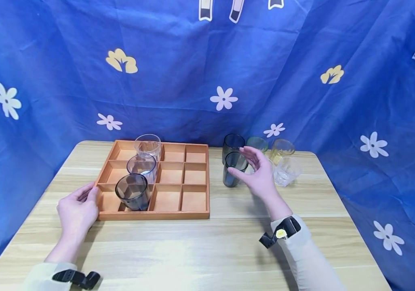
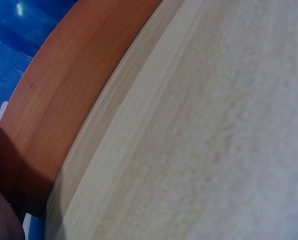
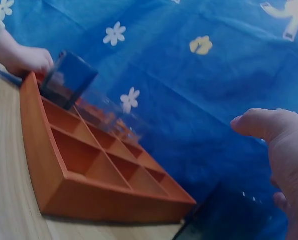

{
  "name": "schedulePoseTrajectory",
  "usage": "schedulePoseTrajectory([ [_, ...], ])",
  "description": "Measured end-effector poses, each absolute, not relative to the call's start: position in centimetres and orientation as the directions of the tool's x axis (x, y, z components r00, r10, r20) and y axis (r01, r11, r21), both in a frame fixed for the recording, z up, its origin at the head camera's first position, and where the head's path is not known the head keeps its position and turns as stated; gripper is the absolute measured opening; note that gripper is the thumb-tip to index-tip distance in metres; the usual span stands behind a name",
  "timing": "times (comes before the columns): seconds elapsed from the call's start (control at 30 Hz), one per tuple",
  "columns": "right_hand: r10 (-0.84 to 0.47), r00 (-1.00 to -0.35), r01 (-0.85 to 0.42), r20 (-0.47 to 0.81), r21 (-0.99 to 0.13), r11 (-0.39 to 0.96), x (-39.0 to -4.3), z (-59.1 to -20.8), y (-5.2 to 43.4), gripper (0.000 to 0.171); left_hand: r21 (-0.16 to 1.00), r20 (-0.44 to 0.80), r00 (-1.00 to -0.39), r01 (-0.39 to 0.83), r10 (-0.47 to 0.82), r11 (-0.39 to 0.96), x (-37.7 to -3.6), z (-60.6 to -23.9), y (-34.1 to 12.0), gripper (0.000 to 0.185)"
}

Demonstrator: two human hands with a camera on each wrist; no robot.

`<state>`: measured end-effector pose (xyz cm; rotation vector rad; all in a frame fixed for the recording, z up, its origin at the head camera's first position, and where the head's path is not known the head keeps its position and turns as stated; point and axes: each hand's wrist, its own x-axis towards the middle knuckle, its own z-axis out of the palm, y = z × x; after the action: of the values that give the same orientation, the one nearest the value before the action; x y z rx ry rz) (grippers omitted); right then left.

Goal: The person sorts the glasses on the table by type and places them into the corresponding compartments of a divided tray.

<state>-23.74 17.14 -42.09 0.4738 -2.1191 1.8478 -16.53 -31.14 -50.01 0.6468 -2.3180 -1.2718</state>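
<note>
Blue flower-print cloth backdrop, light wood-grain desk (image 1: pixel 200 250) in front of it.

Left hand (image 1: pixel 78 210) rests against the near-left corner of the orange wooden grid tray (image 1: pixel 192 214), fingers relaxed and straight, gripping nothing; looks like it's just steadying the tray.

Tray's second column from the left holds three cups in a row: a dark smoky plastic cup (image 1: pixel 133 192) nearest, a bluish clear cup (image 1: pixel 142 166) in the middle, a clear cup (image 1: pixel 148 146) at the back. Other compartments are unfilled.

Right of the tray, on the desk: a dark tinted tumbler (image 1: pixel 232 171), another dark one (image 1: pixel 232 144) just behind it, then a greenish cup (image 1: pixel 257 142), an amber cup (image 1: pixel 282 149) and a short clear glass (image 1: pixel 286 171).

Right hand (image 1: pixel 260 171) is spread, fingers and thumb apart around the front dark tumbler, not yet closed on it.

Judgement: reach-to-grasp step, mid-sorting. Next move needs the fingers to close on the tumbler, lift it straight up, and carry it to a free compartment without clipping its neighbours.
</note>
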Motion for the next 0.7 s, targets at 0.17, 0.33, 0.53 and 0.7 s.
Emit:
schedulePoseTrajectory([
  [0.17,-0.026,-0.917,-0.395,0.397,-0.901,0.179,-24.6,-43.0,17.8,0.076,0.860,0.129,-0.805,-0.200,-0.579,0.470,-16.5,-50.0,-31.1,0.035],
  [0.33,-0.001,-0.926,-0.369,0.376,-0.908,0.197,-25.1,-44.0,18.3,0.079,0.859,0.125,-0.805,-0.205,-0.581,0.469,-16.5,-49.9,-31.0,0.035],
  [0.53,0.000,-0.946,-0.319,0.324,-0.934,0.160,-25.6,-45.2,18.5,0.084,0.851,0.123,-0.805,-0.215,-0.581,0.479,-16.4,-49.8,-31.0,0.036],
  [0.7,-0.007,-0.952,-0.304,0.307,-0.939,0.158,-26.0,-45.9,18.2,0.085,0.854,0.127,-0.803,-0.210,-0.582,0.476,-16.4,-49.7,-30.9,0.035],
])
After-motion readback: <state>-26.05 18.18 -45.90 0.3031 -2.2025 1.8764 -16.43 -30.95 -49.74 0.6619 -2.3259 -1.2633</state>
